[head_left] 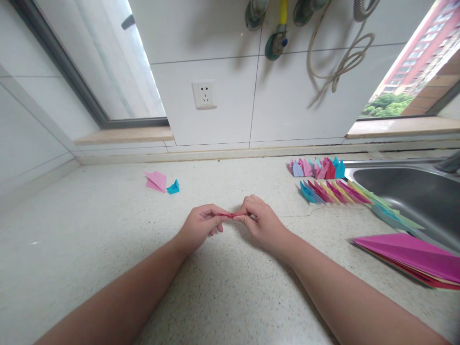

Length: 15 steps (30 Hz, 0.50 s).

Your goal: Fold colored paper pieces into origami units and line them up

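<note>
A small folded red paper piece is pinched between both my hands just above the speckled countertop. My left hand grips its left end with closed fingers. My right hand is closed on its right end, thumb and fingers pressed together. Most of the paper is hidden by my fingertips.
A pink folded paper and a small blue one lie at the back left. Several folded coloured pieces and a fanned row of coloured strips lie beside the steel sink. A stack of coloured paper lies at the right.
</note>
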Motion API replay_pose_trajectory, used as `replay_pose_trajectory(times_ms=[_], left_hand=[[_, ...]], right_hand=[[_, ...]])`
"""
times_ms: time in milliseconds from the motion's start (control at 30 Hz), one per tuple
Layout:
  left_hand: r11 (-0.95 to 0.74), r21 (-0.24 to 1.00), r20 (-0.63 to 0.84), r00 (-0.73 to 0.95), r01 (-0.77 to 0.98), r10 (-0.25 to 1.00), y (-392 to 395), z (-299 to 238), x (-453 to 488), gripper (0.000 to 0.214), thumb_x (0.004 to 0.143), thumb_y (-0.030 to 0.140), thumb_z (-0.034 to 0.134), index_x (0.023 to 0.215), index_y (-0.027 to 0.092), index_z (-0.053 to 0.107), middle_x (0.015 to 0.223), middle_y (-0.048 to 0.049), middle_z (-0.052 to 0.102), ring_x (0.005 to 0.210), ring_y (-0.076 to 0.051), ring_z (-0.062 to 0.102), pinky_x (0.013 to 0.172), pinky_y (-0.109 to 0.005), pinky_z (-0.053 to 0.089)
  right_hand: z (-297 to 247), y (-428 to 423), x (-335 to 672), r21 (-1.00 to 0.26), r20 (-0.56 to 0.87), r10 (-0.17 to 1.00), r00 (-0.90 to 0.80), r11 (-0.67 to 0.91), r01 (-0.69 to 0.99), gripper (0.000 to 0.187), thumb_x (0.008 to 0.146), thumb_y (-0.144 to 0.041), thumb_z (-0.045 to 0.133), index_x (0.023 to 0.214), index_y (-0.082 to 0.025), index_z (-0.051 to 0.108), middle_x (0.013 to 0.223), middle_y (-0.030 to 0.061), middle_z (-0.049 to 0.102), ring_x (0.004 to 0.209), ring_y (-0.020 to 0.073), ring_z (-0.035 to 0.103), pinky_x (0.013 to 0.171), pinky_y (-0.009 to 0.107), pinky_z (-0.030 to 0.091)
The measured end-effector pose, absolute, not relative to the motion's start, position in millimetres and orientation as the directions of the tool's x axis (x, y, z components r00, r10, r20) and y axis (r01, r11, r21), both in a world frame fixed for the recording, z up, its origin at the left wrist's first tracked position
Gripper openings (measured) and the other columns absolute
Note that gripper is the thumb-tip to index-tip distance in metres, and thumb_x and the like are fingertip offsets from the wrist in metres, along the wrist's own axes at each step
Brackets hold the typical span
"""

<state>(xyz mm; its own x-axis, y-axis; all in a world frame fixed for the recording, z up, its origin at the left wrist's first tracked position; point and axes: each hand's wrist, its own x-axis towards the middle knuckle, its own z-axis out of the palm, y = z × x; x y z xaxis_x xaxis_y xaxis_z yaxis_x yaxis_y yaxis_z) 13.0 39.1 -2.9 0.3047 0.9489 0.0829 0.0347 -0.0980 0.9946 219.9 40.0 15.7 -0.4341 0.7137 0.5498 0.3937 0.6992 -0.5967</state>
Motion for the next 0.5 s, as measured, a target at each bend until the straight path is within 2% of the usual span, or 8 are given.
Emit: replay_pose_trajectory(times_ms=[67, 233, 500], left_hand=[[-0.095, 0.995, 0.081, 0.299, 0.032, 0.951, 38.5, -2.8, 13.3, 0.019, 0.082, 0.031, 0.069, 0.091, 0.015, 0.074, 0.056, 0.0002, 0.061, 0.045, -0.008, 0.047, 0.045, -0.021, 0.036], [-0.151, 0.989, 0.147, 0.249, -0.004, 0.957, 36.9, -2.0, 15.4, 0.020, 0.083, 0.032, 0.068, 0.094, 0.015, 0.073, 0.066, -0.0026, 0.066, 0.057, -0.011, 0.057, 0.051, -0.021, 0.042], [-0.146, 0.987, 0.129, 0.198, 0.071, 0.972, 34.8, -3.3, 15.7, 0.024, 0.086, 0.037, 0.064, 0.095, 0.015, 0.069, 0.055, 0.0011, 0.060, 0.050, -0.010, 0.052, 0.050, -0.021, 0.040]], right_hand=[[14.2, 40.8, 220.0, -0.604, 0.538, 0.729, -0.423, 0.684, 0.410, 0.016, 0.090, -0.020, 0.060, 0.074, -0.019, 0.061, 0.071, 0.0024, 0.056, 0.076, 0.0175, 0.050, 0.071, 0.031, 0.037], [10.8, 42.0, 219.7, -0.683, 0.471, 0.798, -0.376, 0.600, 0.417, 0.015, 0.089, -0.022, 0.062, 0.074, -0.019, 0.060, 0.072, 0.0014, 0.057, 0.073, 0.0160, 0.052, 0.070, 0.030, 0.038], [13.6, 39.6, 215.9, -0.867, 0.228, 0.904, -0.361, 0.357, 0.348, 0.015, 0.084, -0.023, 0.061, 0.071, -0.018, 0.058, 0.070, 0.0008, 0.060, 0.067, 0.0139, 0.051, 0.063, 0.027, 0.038]])
